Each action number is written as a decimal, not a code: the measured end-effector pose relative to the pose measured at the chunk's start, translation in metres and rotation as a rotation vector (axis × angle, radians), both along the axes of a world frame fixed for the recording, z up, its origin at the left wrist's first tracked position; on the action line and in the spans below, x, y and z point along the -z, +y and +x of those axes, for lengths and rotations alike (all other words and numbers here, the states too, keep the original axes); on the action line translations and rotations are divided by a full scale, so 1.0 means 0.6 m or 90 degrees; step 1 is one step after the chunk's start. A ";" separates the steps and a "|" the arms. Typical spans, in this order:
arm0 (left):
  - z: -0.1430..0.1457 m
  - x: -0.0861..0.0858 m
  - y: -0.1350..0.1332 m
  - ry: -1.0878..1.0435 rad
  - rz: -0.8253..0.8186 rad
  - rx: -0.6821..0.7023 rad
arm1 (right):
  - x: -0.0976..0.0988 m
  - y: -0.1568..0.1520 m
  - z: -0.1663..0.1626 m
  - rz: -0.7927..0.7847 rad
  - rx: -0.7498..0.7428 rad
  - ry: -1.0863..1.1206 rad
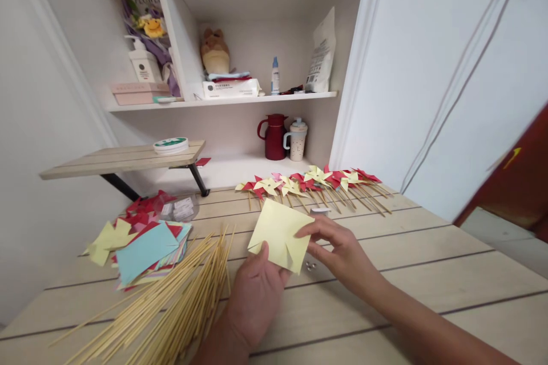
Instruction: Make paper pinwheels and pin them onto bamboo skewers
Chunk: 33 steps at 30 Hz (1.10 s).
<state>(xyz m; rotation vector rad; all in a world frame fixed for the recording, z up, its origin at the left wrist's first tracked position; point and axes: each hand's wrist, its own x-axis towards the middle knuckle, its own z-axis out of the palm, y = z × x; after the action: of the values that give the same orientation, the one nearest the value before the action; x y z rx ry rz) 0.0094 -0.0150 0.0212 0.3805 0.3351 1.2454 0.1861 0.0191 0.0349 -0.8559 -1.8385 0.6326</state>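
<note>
A pale yellow paper square (278,232) with cuts from its corners is held above the wooden table (428,251). My left hand (256,291) pinches its lower edge with thumb on top. My right hand (338,248) grips the paper's right corner with its fingertips. A pile of bamboo skewers (184,296) lies just left of my left hand. A small metal pin (310,266) lies on the table under the paper.
A row of finished red and yellow pinwheels (317,182) lies at the table's far edge. Stacked coloured paper (145,245) sits at the left. A red jug (274,137) and cup (296,139) stand in the shelf niche behind. A small raised shelf (124,159) stands back left.
</note>
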 end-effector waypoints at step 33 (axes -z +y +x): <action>-0.018 -0.015 -0.012 0.022 0.068 0.144 | -0.024 0.020 0.040 -0.024 -0.147 -0.049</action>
<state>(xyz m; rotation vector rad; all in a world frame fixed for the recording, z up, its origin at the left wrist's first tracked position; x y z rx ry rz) -0.0013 -0.0220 0.0301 0.5178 0.2478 1.0384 0.2100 0.0313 0.0496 -0.7065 -2.0186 0.7892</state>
